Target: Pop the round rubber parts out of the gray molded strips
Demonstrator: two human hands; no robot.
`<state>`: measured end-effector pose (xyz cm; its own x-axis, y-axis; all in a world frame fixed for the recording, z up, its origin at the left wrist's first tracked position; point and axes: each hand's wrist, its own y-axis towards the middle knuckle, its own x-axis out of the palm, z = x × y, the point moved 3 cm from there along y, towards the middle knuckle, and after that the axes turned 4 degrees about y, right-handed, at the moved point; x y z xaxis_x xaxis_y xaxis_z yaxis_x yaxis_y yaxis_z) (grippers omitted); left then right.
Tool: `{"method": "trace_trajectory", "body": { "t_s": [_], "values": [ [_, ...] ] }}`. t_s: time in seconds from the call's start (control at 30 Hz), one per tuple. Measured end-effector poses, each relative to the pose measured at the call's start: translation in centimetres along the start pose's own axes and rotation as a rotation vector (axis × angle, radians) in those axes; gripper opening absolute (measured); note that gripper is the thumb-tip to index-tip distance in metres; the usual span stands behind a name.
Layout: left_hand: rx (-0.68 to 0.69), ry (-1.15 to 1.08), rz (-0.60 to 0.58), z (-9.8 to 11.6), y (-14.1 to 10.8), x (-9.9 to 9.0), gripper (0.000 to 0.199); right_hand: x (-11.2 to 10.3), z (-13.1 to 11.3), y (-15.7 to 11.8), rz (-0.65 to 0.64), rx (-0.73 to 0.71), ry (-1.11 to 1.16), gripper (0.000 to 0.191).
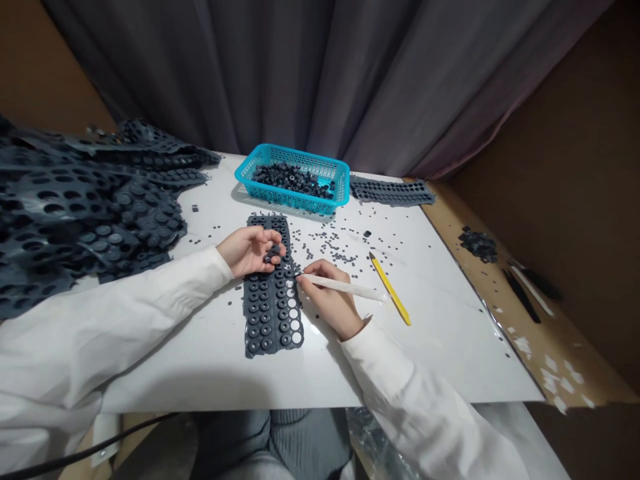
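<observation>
A dark rubber sheet of round moulded parts (267,320) lies lengthwise in front of me on the white tabletop. Its right column shows a run of empty round holes at the near end. My left hand (255,250) is above the sheet, palm turned up, with fingers curled round several small black rubber pieces (273,253). My right hand (333,293) grips a white pen-like tool (345,287) at the sheet's right edge. The tool's tip is close to the right column, beside the last open hole; whether it touches a part I cannot tell.
A blue basket (293,200) with many black pieces stands at the back. Tiny black discs (340,257) are scattered around. A yellow craft knife (390,288) lies at right. Piled rubber sheets (90,213) fill the left; another strip (393,191) lies behind right, a black heap (477,245) beyond.
</observation>
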<state>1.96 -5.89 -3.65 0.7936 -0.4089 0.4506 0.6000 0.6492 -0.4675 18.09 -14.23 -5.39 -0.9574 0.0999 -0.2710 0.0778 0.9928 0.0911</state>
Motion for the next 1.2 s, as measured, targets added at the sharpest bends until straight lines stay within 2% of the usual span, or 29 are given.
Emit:
{"method": "trace_trajectory", "body": {
  "t_s": [0.1,0.2,0.3,0.47,0.57,0.8,0.93,1.07,1.2],
  "values": [
    [0.000,0.086,-0.039,0.0,0.5,0.4,0.012,0.1,0.1,0.1,0.000,-0.006,-0.044,0.009],
    [0.069,0.289,0.002,0.0,1.2,0.4,0.023,0.0,0.1,0.0,-0.001,-0.025,-0.065,0.010],
    [0.170,0.631,0.003,0.1,1.6,0.5,0.034,0.0,0.1,0.0,0.002,-0.037,-0.059,0.010],
    [0.516,1.292,-0.031,0.9,1.1,1.6,0.028,0.1,0.0,0.0,-0.006,-0.059,-0.078,0.010],
    [0.573,1.543,-0.083,0.7,1.0,2.1,0.027,0.1,0.0,0.0,-0.006,-0.061,-0.101,0.010],
    [0.576,1.712,-0.112,0.2,1.2,2.1,0.017,0.1,-0.1,0.0,-0.010,-0.070,-0.114,0.010],
    [0.587,1.802,-0.143,0.3,1.3,2.3,0.018,0.2,-0.1,0.0,-0.006,-0.077,-0.122,0.010],
    [0.639,1.789,-0.184,0.3,1.9,2.7,0.002,0.2,-0.2,-0.1,-0.004,-0.076,-0.112,0.010],
    [0.638,1.708,-0.257,0.4,1.8,2.7,0.007,0.2,-0.3,-0.1,0.002,-0.070,-0.112,0.010]
  ]
}}
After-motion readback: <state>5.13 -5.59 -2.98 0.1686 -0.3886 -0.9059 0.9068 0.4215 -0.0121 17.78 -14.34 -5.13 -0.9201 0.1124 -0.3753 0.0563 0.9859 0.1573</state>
